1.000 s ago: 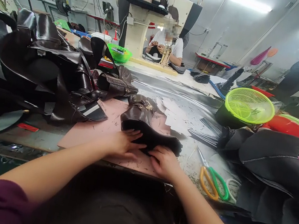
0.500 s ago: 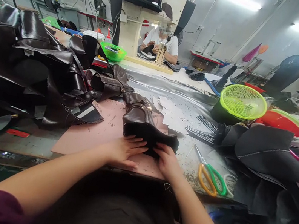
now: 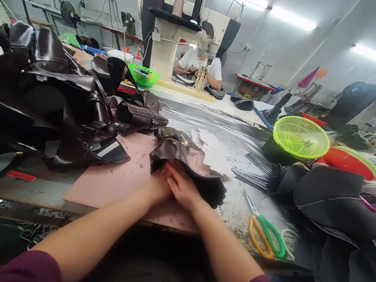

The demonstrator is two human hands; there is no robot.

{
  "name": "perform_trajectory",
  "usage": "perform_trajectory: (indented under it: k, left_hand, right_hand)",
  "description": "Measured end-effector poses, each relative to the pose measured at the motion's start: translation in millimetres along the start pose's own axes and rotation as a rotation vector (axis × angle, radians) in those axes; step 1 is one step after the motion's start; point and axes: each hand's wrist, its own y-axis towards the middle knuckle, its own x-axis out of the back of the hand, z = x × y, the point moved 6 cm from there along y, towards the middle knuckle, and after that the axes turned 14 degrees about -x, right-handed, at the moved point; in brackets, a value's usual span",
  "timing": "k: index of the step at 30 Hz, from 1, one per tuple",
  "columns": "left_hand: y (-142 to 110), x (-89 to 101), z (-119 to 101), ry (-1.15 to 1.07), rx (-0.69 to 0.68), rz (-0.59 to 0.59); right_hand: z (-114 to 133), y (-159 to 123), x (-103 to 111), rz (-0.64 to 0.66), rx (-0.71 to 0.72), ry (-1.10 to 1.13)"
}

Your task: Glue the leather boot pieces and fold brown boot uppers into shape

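A dark brown leather boot upper point(image 3: 174, 150) with a buckle strap lies on a pink mat point(image 3: 113, 179) in front of me, its black lining point(image 3: 214, 189) spread to the right. My two hands meet at its near edge. My left hand point(image 3: 156, 185) curls its fingers round the edge of the leather. Partly covering the left, my right hand point(image 3: 184, 189) lies with its fingers stretched flat over the upper.
A heap of brown boot uppers point(image 3: 48, 89) fills the left. Green and orange scissors point(image 3: 264, 231) lie right of the mat, beside black fabric pieces point(image 3: 337, 199) and a green basket point(image 3: 301, 137). Another person point(image 3: 201, 64) works at a sewing machine point(image 3: 171, 37) across the table.
My hands have moved from apart on the black lining to together at the left, further up the upper. The right hand crossed leftward, and the upper's near end is bunched up.
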Motion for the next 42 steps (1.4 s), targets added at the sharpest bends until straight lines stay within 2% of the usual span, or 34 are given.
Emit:
perform_trajectory:
  k: [3, 6, 8, 11, 13, 15, 17, 21, 25, 29, 30, 31, 34, 35, 36, 37, 39, 40, 42]
  left_hand:
    - [-7.2, -3.8, 12.6, -0.042, 0.178, 0.090]
    - [-7.2, -5.9, 13.9, -0.098, 0.219, 0.158]
    - [-5.2, -4.0, 13.9, -0.096, 0.201, 0.160]
    - [-3.2, 0.5, 15.9, -0.091, 0.166, 0.154]
    - [-3.3, 2.4, 18.0, -0.082, 0.158, 0.170]
    - [-4.7, 1.8, 19.9, -0.069, 0.164, 0.204]
    - [-6.5, -0.6, 20.9, -0.066, 0.168, 0.233]
    - [-6.8, -4.7, 22.3, -0.065, 0.178, 0.242]
    - [-6.2, 0.7, 19.5, -0.068, 0.157, 0.253]
    - [-28.9, 13.9, 13.2, -0.109, 0.113, 0.305]
    - [-38.0, 16.6, 12.1, -0.133, 0.104, 0.323]
    - [-46.7, 19.5, 11.6, -0.160, 0.098, 0.326]
    - [-60.1, 28.1, 14.4, -0.239, 0.121, 0.230]
    - [-59.4, 29.1, 16.9, -0.263, 0.154, 0.188]
    - [-57.0, 28.3, 20.0, -0.298, 0.205, 0.151]
    - [-53.5, 25.6, 22.9, -0.336, 0.265, 0.125]
    - [-46.3, 17.9, 26.6, -0.414, 0.373, 0.074]
    - [-43.3, 13.7, 25.8, -0.433, 0.387, 0.061]
    - [-41.1, 6.0, 21.7, -0.450, 0.373, 0.056]
  right_hand:
    - [-31.2, 9.9, -4.1, -0.118, -0.216, 0.091]
    - [-42.6, 12.8, -1.8, -0.193, -0.252, 0.077]
    - [-40.7, 15.4, -1.2, -0.187, -0.249, 0.066]
    - [-27.1, 17.8, -4.4, -0.078, -0.186, -0.013]
    - [-19.8, 13.3, -9.3, 0.058, -0.161, -0.140]
    - [-18.6, 2.0, -11.9, 0.184, -0.175, -0.248]
    - [-19.2, -13.9, -9.4, 0.249, -0.177, -0.302]
    - [-17.3, -50.9, -0.2, 0.341, -0.117, -0.397]
    - [-7.5, -87.7, 14.9, 0.490, -0.149, -0.424]
    - [18.3, -121.3, 44.6, 0.602, -0.152, -0.311]
    - [26.7, -126.8, 53.6, 0.601, -0.139, -0.249]
    - [36.1, -128.9, 64.4, 0.545, -0.111, -0.180]
    - [62.8, -117.9, 97.4, 0.132, 0.008, -0.089]
    - [70.1, -110.6, 101.6, 0.012, 0.037, -0.125]
    - [75.8, -101.0, 99.2, -0.043, 0.049, -0.186]
    - [79.2, -89.4, 90.9, -0.027, 0.040, -0.258]
    - [79.4, -65.5, 68.2, 0.100, -0.010, -0.388]
    - [77.2, -55.2, 60.0, 0.134, -0.039, -0.439]
    - [71.5, -41.2, 55.9, 0.081, -0.082, -0.489]
